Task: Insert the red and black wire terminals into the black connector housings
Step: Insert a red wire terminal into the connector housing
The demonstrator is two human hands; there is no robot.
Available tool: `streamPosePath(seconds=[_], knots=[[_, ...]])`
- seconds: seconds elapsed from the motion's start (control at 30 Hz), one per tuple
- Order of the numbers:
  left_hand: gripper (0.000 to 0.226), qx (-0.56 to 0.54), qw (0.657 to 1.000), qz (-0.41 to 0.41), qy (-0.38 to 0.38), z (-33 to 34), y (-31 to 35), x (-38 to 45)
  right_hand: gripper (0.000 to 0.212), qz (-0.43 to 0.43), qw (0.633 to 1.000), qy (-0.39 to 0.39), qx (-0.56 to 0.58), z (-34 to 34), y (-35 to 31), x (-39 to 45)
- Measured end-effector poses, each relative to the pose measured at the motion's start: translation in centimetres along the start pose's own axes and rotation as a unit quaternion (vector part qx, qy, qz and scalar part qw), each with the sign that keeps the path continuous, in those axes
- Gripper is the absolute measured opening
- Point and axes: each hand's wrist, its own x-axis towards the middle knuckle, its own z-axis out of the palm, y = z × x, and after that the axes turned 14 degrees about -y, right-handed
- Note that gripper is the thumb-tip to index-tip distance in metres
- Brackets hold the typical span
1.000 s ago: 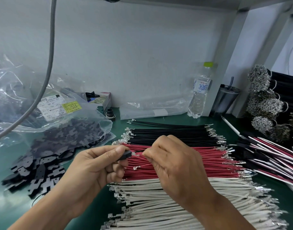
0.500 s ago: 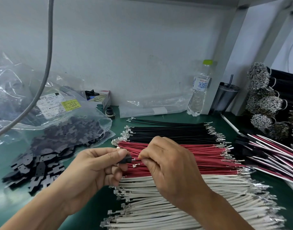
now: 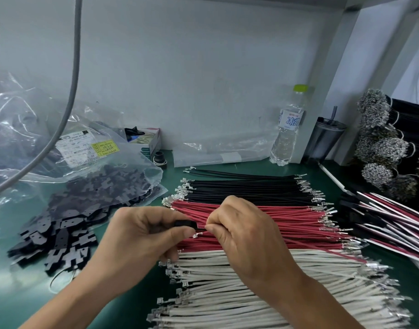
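**Nearly seated: terminal meets housing**

Here, the left hand (image 3: 142, 236) pinches a black connector housing (image 3: 185, 224) above the desk (image 3: 123, 312) while the right hand (image 3: 241, 233) grips a wire, its metal terminal (image 3: 199, 234) at the housing's mouth. Straight alignment looks key. Red wires (image 3: 263, 217), white wires (image 3: 251, 293) crowd beneath; bagged housings (image 3: 96, 186) lie left.

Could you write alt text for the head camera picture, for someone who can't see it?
A person's left hand pinches a small black connector housing while the right hand pinches a wire with a metal terminal just beside it. Beneath lie rows of black wires, red wires and white wires on a green table.
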Motion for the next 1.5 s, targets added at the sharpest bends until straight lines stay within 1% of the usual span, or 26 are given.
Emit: streamPosePath(seconds=[0.17,0.27,0.33,0.37,0.4,0.5,0.53,0.63,0.73,0.8,0.9,0.97,1.0,1.07,1.13,1.2,1.33,1.5], knots=[[0.020,-0.063,0.998,-0.010,-0.005,-0.1,-0.2,0.1,0.023,-0.010,1.000,-0.001,0.015,-0.1,-0.2,0.0],[0.017,-0.045,0.999,-0.007,0.004,0.2,-0.4,0.3,0.018,-0.003,0.998,0.004,-0.064,-1.4,0.2,0.2],[0.015,-0.038,0.999,-0.003,0.011,0.2,-0.4,0.4,0.013,-0.009,0.996,0.000,-0.087,-2.2,0.1,0.2],[0.015,-0.036,0.999,-0.002,0.018,0.1,-0.5,0.4,0.011,-0.014,0.997,-0.012,-0.076,-2.5,0.0,0.1],[0.016,-0.034,0.999,-0.002,0.027,0.1,-0.5,0.4,0.011,-0.017,0.997,-0.040,-0.056,-2.7,-0.3,0.0],[0.016,-0.035,0.998,0.005,0.043,0.1,-0.6,0.3,0.018,-0.013,0.982,-0.187,-0.026,-2.0,-1.0,-0.4],[0.015,-0.032,0.999,0.005,0.043,0.2,-0.6,0.3,0.019,-0.012,0.975,-0.218,-0.023,-1.6,-1.1,-0.5],[0.017,-0.007,0.999,0.005,0.035,0.3,-0.6,0.3,0.014,-0.001,0.972,-0.235,-0.002,-1.1,-1.3,-0.6],[0.020,-0.012,0.999,0.001,0.051,0.2,-0.9,0.3,0.008,0.004,0.970,-0.242,0.017,-1.3,-1.3,-0.5],[0.019,-0.014,0.998,0.001,0.054,0.1,-1.0,0.4,0.008,0.006,0.970,-0.243,0.025,-1.3,-1.2,-0.6],[0.018,-0.016,0.999,-0.001,0.050,-0.1,-1.2,0.5,0.009,0.017,0.971,-0.236,0.044,-1.5,-1.1,-0.7],[0.021,-0.021,0.999,-0.007,0.047,-0.2,-1.3,0.5,0.006,0.030,0.973,-0.217,0.073,-1.7,-0.9,-0.5],[0.024,-0.027,0.998,-0.012,0.048,-0.2,-1.4,0.5,0.005,0.036,0.975,-0.198,0.094,-1.9,-0.9,-0.4],[0.027,-0.049,0.997,-0.020,0.049,-0.3,-1.4,0.6,0.005,0.044,0.983,-0.137,0.116,-2.1,-0.6,-0.2],[0.028,-0.072,0.996,-0.025,0.048,-0.3,-1.4,0.7,0.009,0.041,0.993,-0.075,0.082,-2.1,-0.3,-0.2],[0.028,-0.094,0.994,-0.027,0.044,-0.4,-1.2,0.7,0.009,0.033,0.998,-0.038,0.026,-1.9,-0.3,-0.2],[0.030,-0.123,0.991,-0.038,0.035,-0.4,-1.0,0.8,0.007,0.013,0.999,-0.003,-0.036,-1.3,-0.2,-0.1],[0.030,-0.148,0.987,-0.044,0.035,-0.6,-0.9,0.8,0.015,-0.033,0.999,0.031,-0.030,-1.4,0.3,0.0]])
